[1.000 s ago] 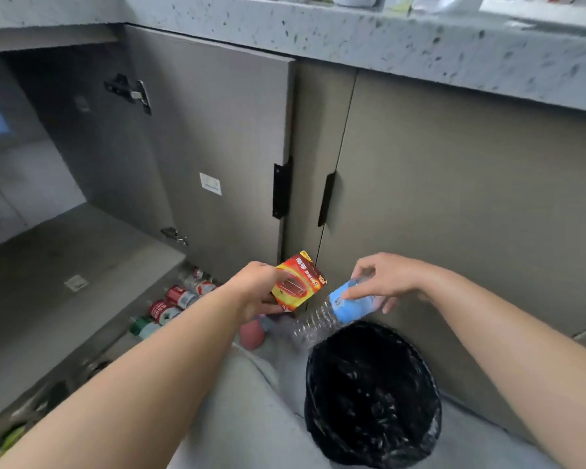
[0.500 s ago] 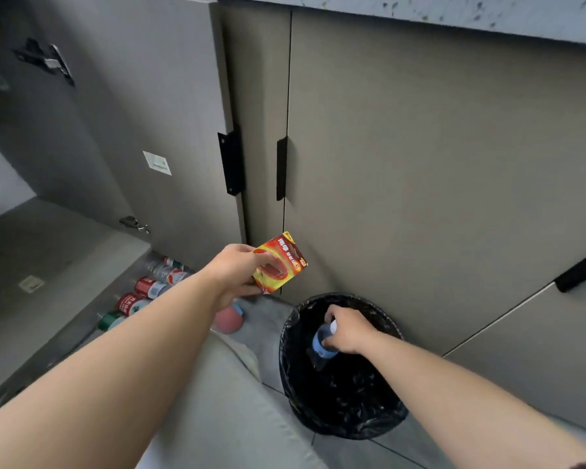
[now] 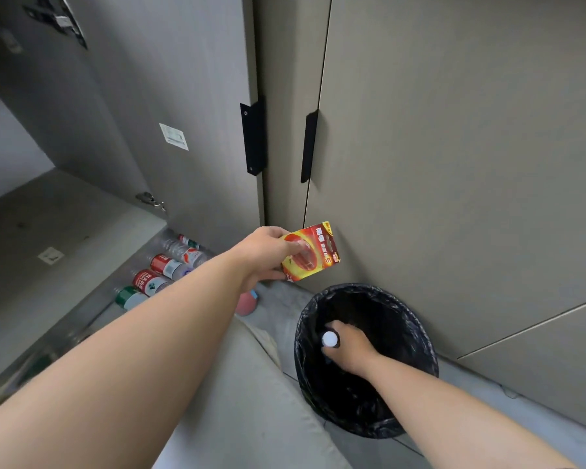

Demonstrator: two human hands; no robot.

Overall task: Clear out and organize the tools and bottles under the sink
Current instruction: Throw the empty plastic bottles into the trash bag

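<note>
Right hand [image 3: 351,346] is down inside the black-bagged trash bin [image 3: 362,290], fingers curled round a bottle [image 3: 330,340]. All I can really see of it is the white cap poking up, the rest is hidden in the dark bag. Left hand [image 3: 268,255] is up and to the left of the bin, gripping a red and yellow card packet [image 3: 313,252] in the air in front of the closed cabinet doors. Over on the left the cabinet door [image 3: 170,96] hangs open, and a row of bottles [image 3: 163,269] with red, white and green labels lies sideways low along the cabinet's front edge. There's a pink roundish thing [image 3: 246,302] on the floor just below my left wrist, half hidden, no clue what.
</note>
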